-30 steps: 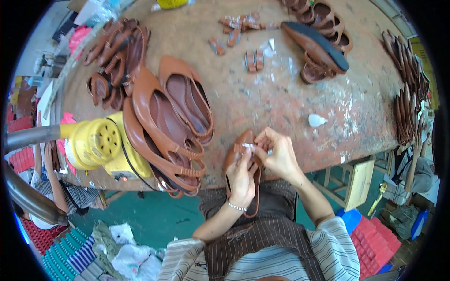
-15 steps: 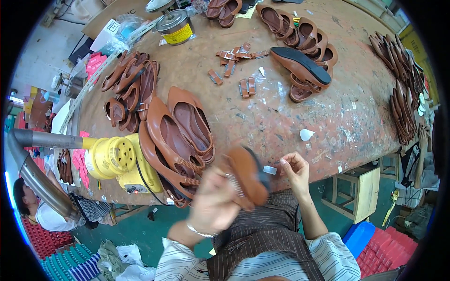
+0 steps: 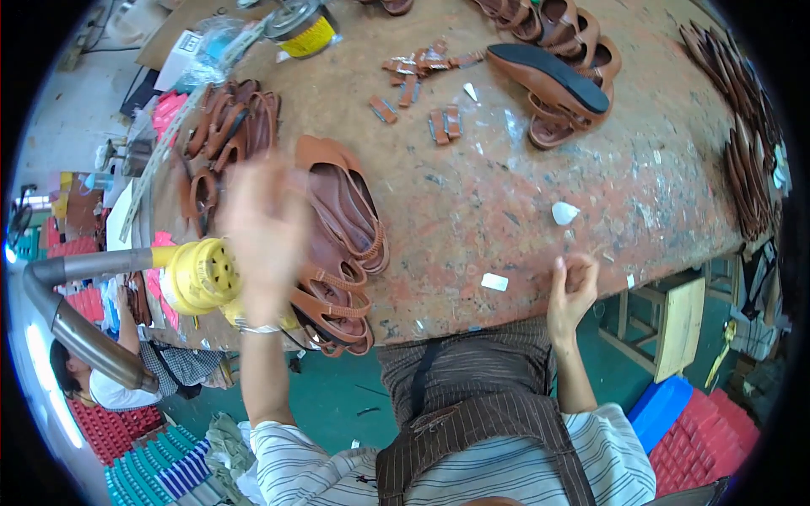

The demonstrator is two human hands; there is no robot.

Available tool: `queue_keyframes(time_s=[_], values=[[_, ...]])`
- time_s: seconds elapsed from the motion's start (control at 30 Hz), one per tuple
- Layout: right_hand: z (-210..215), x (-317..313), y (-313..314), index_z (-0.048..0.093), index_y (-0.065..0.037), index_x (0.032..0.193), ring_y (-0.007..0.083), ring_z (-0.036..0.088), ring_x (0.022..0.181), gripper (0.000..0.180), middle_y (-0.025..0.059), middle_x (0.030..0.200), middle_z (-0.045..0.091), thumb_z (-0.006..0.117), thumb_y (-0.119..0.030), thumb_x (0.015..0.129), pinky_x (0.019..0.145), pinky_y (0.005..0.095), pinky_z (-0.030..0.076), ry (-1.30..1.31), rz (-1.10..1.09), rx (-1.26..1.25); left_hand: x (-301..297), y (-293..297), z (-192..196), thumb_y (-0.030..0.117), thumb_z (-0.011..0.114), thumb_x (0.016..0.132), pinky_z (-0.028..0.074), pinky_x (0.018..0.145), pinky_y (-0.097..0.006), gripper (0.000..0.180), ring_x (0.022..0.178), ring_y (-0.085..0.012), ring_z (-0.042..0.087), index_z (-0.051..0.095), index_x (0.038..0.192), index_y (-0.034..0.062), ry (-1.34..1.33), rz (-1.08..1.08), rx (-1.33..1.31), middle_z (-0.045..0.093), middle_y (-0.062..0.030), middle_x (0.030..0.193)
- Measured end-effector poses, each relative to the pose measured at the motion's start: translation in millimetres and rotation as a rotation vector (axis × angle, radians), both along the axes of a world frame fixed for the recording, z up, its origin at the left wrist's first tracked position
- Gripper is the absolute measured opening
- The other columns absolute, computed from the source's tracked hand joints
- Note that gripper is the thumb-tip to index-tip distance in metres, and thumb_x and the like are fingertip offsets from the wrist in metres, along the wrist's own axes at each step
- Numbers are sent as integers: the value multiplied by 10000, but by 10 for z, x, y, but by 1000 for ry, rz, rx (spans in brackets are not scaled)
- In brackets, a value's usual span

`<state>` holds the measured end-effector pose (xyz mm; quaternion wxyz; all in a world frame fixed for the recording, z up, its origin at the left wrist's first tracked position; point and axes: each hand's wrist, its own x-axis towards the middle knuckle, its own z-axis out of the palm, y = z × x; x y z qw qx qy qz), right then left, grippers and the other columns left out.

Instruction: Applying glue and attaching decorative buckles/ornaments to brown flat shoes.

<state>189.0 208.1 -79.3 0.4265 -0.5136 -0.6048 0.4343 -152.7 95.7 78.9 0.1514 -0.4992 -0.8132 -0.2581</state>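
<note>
My left hand point(image 3: 268, 228) is smeared by motion above the cluster of brown slingback shoes point(image 3: 344, 202) at the left of the table. Its fingers are too blurred to read, and whether a shoe is in it does not show. Behind it lies a pile of brown strappy sandals point(image 3: 263, 126), its near end partly blurred. At the front edge of the table my right hand point(image 3: 578, 282) is curled, thumb close to the bent fingers. What it pinches, if anything, is too small to make out. A small white label point(image 3: 494, 282) lies to its left, and a white cone-shaped piece point(image 3: 564, 213) beyond it.
A yellow machine point(image 3: 202, 274) with a grey pipe stands at the left edge. Several brown strap pieces point(image 3: 422, 63) lie mid-table, near a tin point(image 3: 304, 32). More shoes point(image 3: 561, 80) sit at the back right. A wooden stool point(image 3: 675, 329) stands below, right.
My left hand has swung left and away from my lap over the shoes; the brown shoe it held no longer shows clearly. My right hand has shifted slightly right. The view has also shifted.
</note>
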Motion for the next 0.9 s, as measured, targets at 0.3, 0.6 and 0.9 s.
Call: queue_keyframes(time_s=[0.3, 0.6, 0.9], values=[[36, -140, 534, 502, -33, 1239, 198, 560, 919, 529, 101, 1028, 565, 739, -101, 771, 802, 311, 465, -247, -30, 131, 418, 150, -530, 252, 740, 724, 486, 610, -432, 374, 674, -325, 642, 503, 900, 23, -64, 194, -696, 602, -145, 615], [-35, -213, 692, 665, -40, 979, 230, 559, 877, 248, 78, 940, 627, 735, -139, 763, 757, 344, 457, -345, 87, 291, 0, 126, -479, 156, 628, 867, 481, 648, -294, 221, 695, -198, 649, 657, 998, -20, -423, 191, 226, 674, -146, 794], [-68, -168, 599, 635, -30, 978, 28, 484, 704, 139, -24, 790, 619, 641, -143, 897, 627, 194, 380, -53, 37, 69, 933, 77, -294, 33, 634, 785, 506, 548, -327, 165, 620, -239, 646, 624, 949, 25, -119, -339, -82, 618, -102, 703]])
